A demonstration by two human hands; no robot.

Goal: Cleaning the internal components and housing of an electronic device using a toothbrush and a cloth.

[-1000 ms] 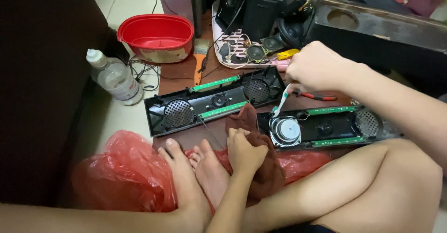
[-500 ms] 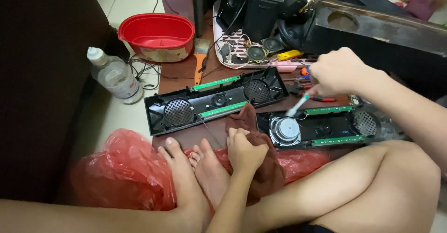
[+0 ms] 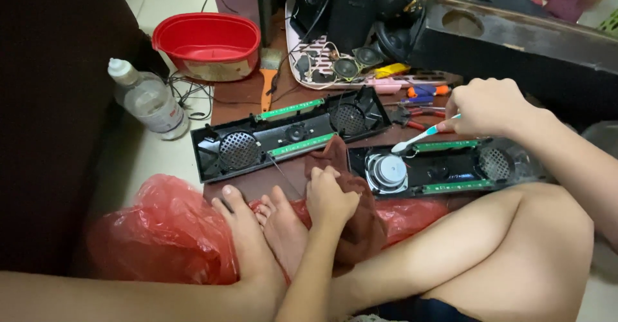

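A pale tiled floor (image 3: 161, 0) carries a brown board (image 3: 241, 100). On the board lie two opened black speaker panels (image 3: 290, 135), the nearer one (image 3: 444, 167) just right of the first. Behind the first panel stands a red tub (image 3: 206, 38); to its left, on the tiles, a clear plastic bottle (image 3: 149, 100). In front of it lies a red plastic bag (image 3: 161, 232).

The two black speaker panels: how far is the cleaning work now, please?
Done: both panels lie opened on the floor. In hand: the right hand holds a toothbrush with its head by the silver cone of the right panel; the left hand rests on a brown cloth. Left: the left panel is untouched.
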